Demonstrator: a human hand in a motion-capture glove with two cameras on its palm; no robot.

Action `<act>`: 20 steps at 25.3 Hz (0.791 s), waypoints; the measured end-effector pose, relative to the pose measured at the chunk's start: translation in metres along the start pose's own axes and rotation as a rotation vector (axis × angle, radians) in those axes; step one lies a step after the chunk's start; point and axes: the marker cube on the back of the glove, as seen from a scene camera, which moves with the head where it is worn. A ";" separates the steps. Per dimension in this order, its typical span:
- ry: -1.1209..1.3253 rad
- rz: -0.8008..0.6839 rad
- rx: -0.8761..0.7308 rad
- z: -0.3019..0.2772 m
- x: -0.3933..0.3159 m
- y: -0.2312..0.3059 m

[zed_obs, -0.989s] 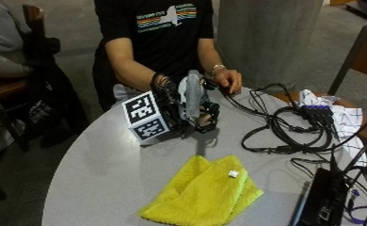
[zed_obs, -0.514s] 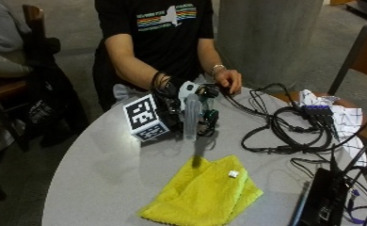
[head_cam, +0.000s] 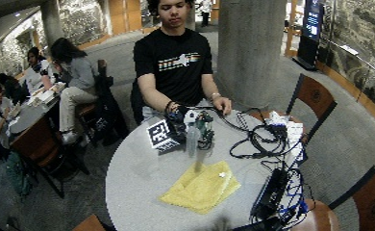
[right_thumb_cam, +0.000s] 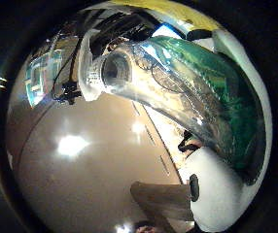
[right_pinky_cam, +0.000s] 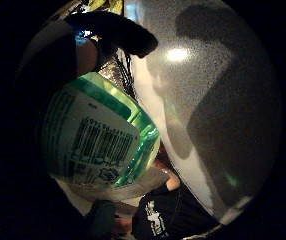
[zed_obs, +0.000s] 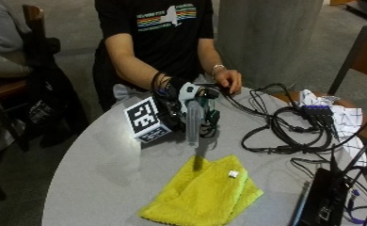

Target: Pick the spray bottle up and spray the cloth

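The gloved right hand (zed_obs: pixel 179 104) holds the spray bottle (zed_obs: pixel 195 121) clear of the round grey table (zed_obs: pixel 108 174), its fingers curled round the bottle's upper part near the white spray head. The clear bottle hangs roughly upright, base down, and its shadow falls on the near corner of the yellow cloth (zed_obs: pixel 205 193). The thumb-side palm view shows the bottle (right_thumb_cam: pixel 178 97) lying close along the palm, green label toward the hand; the little-finger-side view shows the barcode label (right_pinky_cam: pixel 100 142) and a gloved fingertip (right_pinky_cam: pixel 118 32) above it.

The cloth lies flat, folded, in front of the hand, toward the table edge nearest the camera, apart from the bottle's base. A small white tag (zed_obs: pixel 233 174) sits on its upper face. Bare tabletop lies to the person's right of the cloth as far as the curved rim.

To the person's left a tangle of black cables (zed_obs: pixel 290 132) covers the table between the bare left hand (zed_obs: pixel 228 81), which rests on the surface at the far edge, and a black device (zed_obs: pixel 321 200) at the near rim. A white checked cloth (zed_obs: pixel 343 115) lies at the table's outer edge beyond the cables.

In the wide view the table (head_cam: pixel 136 178) stands beside a concrete column (head_cam: pixel 248 48), with wooden chairs (head_cam: pixel 312 98) around it.
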 end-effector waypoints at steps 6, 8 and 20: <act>-0.024 0.008 -0.017 0.004 0.000 0.001; -0.023 0.008 -0.026 0.006 0.002 0.002; -0.025 0.013 -0.046 0.009 0.007 0.003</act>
